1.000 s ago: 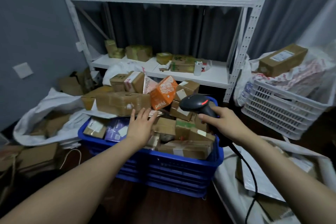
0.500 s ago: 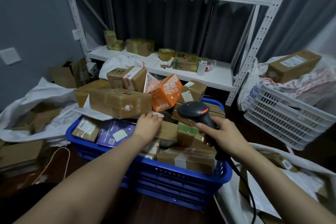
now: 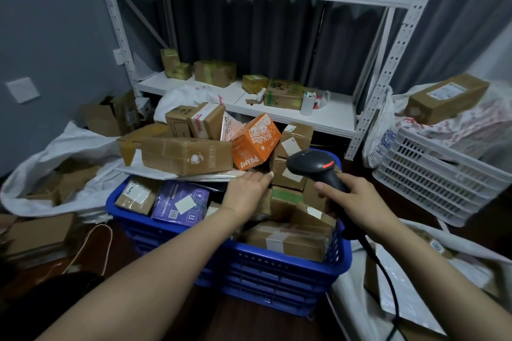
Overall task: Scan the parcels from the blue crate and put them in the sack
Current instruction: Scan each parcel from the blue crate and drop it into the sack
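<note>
The blue crate [image 3: 279, 259] stands in front of me, heaped with several cardboard parcels, among them a long brown box [image 3: 185, 156], an orange box [image 3: 255, 142] and a purple flat parcel [image 3: 180, 202]. My left hand [image 3: 245, 189] reaches into the heap just below the orange box, its fingers stretched out flat on the brown parcels; its thumb is hidden. My right hand [image 3: 357, 202] grips the handle of a black barcode scanner [image 3: 311, 163], whose head points left over the crate. A white sack [image 3: 457, 255] lies open at the lower right with parcels inside.
A white metal shelf [image 3: 318, 119] with more boxes stands behind the crate. A white plastic crate [image 3: 443, 183] with bags and a box is at the right. Another white sack [image 3: 72, 147] with cartons lies at the left. The scanner cable [image 3: 388, 279] trails down over the right sack.
My left hand went from hovering above the parcels down into the heap under the orange box. The scanner hand stayed over the crate's right side.
</note>
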